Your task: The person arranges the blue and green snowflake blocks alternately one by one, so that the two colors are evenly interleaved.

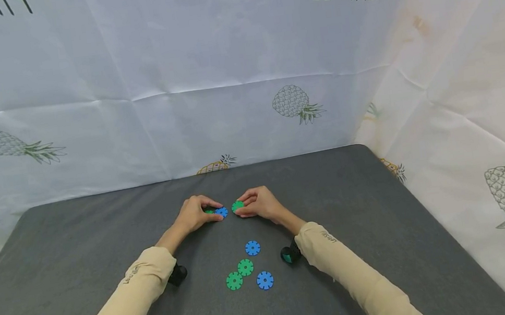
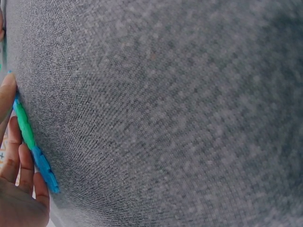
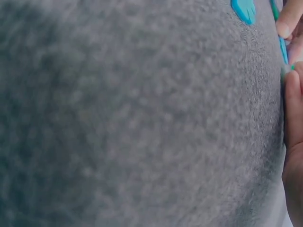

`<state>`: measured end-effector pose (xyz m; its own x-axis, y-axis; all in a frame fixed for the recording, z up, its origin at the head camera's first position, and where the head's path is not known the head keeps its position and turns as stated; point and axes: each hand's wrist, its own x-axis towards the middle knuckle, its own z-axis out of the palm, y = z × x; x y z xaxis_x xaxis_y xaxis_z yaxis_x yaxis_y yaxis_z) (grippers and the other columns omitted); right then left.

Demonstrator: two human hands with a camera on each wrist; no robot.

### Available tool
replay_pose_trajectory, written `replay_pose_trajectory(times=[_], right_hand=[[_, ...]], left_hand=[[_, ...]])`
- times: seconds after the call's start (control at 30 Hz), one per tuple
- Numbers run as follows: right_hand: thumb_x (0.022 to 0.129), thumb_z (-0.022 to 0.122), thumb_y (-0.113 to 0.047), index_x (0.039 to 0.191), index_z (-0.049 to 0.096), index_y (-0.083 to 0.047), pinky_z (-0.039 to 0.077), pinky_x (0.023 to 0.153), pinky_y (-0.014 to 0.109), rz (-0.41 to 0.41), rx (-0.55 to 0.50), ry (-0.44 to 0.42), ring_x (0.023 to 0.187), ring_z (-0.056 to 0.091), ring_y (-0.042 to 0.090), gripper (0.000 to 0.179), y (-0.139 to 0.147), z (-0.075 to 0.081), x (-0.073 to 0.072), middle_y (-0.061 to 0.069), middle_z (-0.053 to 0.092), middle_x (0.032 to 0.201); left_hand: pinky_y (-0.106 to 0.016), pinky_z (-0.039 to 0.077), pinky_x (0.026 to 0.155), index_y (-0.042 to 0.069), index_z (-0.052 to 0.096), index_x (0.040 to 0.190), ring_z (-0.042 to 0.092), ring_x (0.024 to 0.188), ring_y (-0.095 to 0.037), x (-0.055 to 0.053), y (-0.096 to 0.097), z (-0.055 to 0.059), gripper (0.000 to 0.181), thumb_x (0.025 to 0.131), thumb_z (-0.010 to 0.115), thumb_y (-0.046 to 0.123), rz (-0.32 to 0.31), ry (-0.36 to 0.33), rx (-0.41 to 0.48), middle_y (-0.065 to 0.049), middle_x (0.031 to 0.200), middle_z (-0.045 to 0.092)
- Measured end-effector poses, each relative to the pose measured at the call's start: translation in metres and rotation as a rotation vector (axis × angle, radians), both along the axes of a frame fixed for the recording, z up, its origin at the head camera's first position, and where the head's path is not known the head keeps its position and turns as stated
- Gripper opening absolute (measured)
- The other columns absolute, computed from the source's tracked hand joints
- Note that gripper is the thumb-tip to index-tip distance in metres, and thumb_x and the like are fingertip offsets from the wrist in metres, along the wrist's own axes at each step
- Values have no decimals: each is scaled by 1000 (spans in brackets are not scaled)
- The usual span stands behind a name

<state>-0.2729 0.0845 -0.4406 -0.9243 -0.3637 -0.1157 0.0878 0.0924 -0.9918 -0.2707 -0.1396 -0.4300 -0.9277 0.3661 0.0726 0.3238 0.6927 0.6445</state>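
My left hand [image 1: 193,213] pinches a joined row of notched plastic discs between thumb and fingers. A blue disc [image 1: 222,212] is at the row's right end, and a green disc [image 2: 24,125] and another blue disc [image 2: 45,170] follow behind it in the left wrist view. Opposite, my right hand [image 1: 260,203] pinches a single green disc [image 1: 237,205] by its edge. A small gap separates this disc from the row in the head view. The fingers partly cover the row there.
Loose on the grey table [image 1: 332,189], nearer the body, lie two blue discs [image 1: 252,248] and two green discs [image 1: 234,281]; the green ones touch or nearly touch. A white curtain [image 1: 202,53] with pineapple prints hangs behind the table's far edge.
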Motion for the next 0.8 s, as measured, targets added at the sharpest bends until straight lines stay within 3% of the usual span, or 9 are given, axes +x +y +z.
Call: replay_pose_trajectory(times=[0.23,0.37,0.63,0.8], right_hand=[[76,76,7,100,69,8,57,66,30,-49,156,88,67,69,14,26,-9,3,2,13,70,80],[74,80,0,96,71,4,56,60,27,-57,298,166,62,68,13,24,-13,6,2,12,71,78],[75,83,-20,93,76,-4,51,61,23,-51,666,426,65,65,11,24,-16,14,5,4,71,77],[75,84,-23,97,77,-6,52,66,25,-56,713,464,76,66,14,29,-16,14,6,5,73,88]], left_hand=[[-49,47,88,7,77,100,59,104,-34,1,0,1,27,77,82,20,6,-9,-1,-15,109,67],[-49,47,87,7,77,100,60,103,-35,2,0,1,26,78,81,19,0,1,7,-15,108,67],[-49,47,86,6,77,100,59,102,-34,1,-1,1,26,78,81,19,-11,7,14,-15,108,67],[-49,47,86,6,77,100,59,103,-34,2,-1,1,26,78,81,18,-10,1,17,-16,109,67]])
